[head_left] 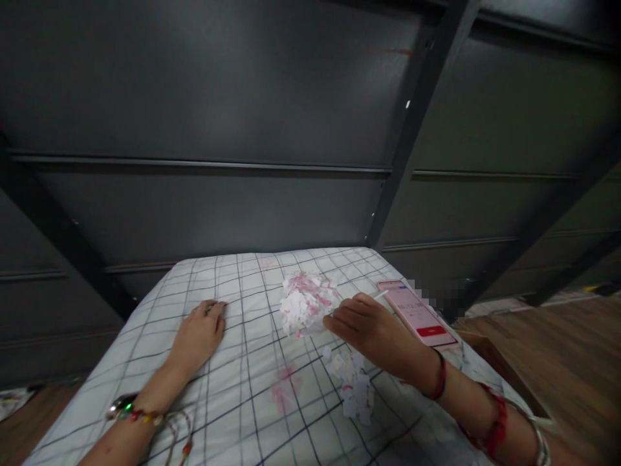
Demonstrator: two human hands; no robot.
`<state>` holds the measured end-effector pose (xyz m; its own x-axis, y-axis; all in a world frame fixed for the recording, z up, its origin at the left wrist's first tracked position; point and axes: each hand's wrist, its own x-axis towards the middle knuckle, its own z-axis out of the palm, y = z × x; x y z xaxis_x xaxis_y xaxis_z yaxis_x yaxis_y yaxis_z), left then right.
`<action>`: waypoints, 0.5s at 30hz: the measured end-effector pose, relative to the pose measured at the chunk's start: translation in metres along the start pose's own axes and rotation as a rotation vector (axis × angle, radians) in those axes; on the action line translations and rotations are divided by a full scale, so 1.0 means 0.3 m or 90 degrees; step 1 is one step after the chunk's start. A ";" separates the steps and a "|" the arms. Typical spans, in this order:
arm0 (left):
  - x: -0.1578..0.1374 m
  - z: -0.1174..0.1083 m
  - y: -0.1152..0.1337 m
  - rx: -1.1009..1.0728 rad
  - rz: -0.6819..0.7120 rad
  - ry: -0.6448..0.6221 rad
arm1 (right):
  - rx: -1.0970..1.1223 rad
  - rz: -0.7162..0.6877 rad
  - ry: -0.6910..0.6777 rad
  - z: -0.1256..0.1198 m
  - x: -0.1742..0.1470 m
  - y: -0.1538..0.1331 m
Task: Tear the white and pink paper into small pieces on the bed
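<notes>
My right hand (pixel 359 323) is closed in a pinch at the right side of a rounded mass of torn white paper bits (pixel 303 304) with pink-red smears. A thin white stick (pixel 382 294) pokes out behind its knuckles; the end at the fingertips is hidden. Just below this hand lies a loose heap of white paper scraps (pixel 356 388). Off to the left, my left hand (pixel 201 330) rests on the checked cloth (pixel 233 414), fingers loosely stretched and slightly bent, with nothing visible in them.
A pink phone (pixel 417 314) showing a timer lies at the cloth's right edge. Pink stains (pixel 285 388) mark the cloth in front. Behind stands a dark metal panel wall (pixel 233 213) with slanted beams. Wooden floor (pixel 572 343) shows at right, beside a brown box edge (pixel 504 372).
</notes>
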<state>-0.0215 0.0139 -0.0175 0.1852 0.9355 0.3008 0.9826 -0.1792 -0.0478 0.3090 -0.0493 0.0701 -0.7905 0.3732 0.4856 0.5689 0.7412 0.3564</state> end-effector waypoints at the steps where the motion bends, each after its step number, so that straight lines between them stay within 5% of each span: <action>1: 0.000 0.000 -0.001 0.000 0.001 -0.001 | 0.003 0.000 -0.004 -0.002 0.000 -0.004; 15: 0.001 0.003 -0.003 -0.006 0.003 0.010 | 0.005 -0.004 -0.016 -0.019 -0.008 0.012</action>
<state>-0.0223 0.0146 -0.0183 0.1898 0.9299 0.3152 0.9816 -0.1869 -0.0399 0.3144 -0.0507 0.0747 -0.7997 0.3822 0.4630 0.5621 0.7476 0.3537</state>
